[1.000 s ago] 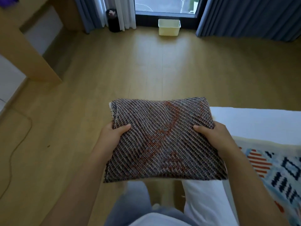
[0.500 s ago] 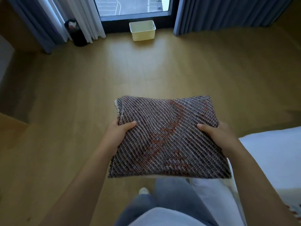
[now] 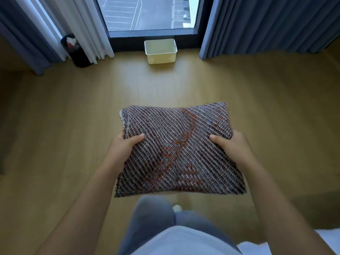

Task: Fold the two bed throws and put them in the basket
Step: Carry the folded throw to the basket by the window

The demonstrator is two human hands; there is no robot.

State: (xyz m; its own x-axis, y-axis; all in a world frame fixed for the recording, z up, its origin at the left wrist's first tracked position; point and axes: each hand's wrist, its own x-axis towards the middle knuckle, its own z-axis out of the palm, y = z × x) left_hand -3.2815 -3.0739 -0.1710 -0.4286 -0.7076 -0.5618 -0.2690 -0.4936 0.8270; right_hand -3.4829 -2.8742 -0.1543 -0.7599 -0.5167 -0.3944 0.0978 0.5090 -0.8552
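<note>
A folded bed throw (image 3: 176, 150), dark grey weave with orange-red pattern, is held flat in front of me above the wooden floor. My left hand (image 3: 123, 148) grips its left edge with the thumb on top. My right hand (image 3: 232, 147) grips its right edge the same way; the fingers of both are hidden beneath the cloth. A pale yellow plastic basket (image 3: 160, 57) stands on the floor straight ahead, under the window, and looks empty. The second throw is out of view.
Blue curtains (image 3: 266, 24) hang right of the window, and white and blue ones (image 3: 55, 28) left. A black bin (image 3: 76, 51) stands at the left curtain's foot. A white bed corner (image 3: 329, 238) shows at the lower right. Bare wooden floor (image 3: 202, 85) lies between me and the basket.
The view has turned away from the bed and moved nearer the window. The basket now sits larger and straight ahead. Both hands keep the same hold on the folded throw.
</note>
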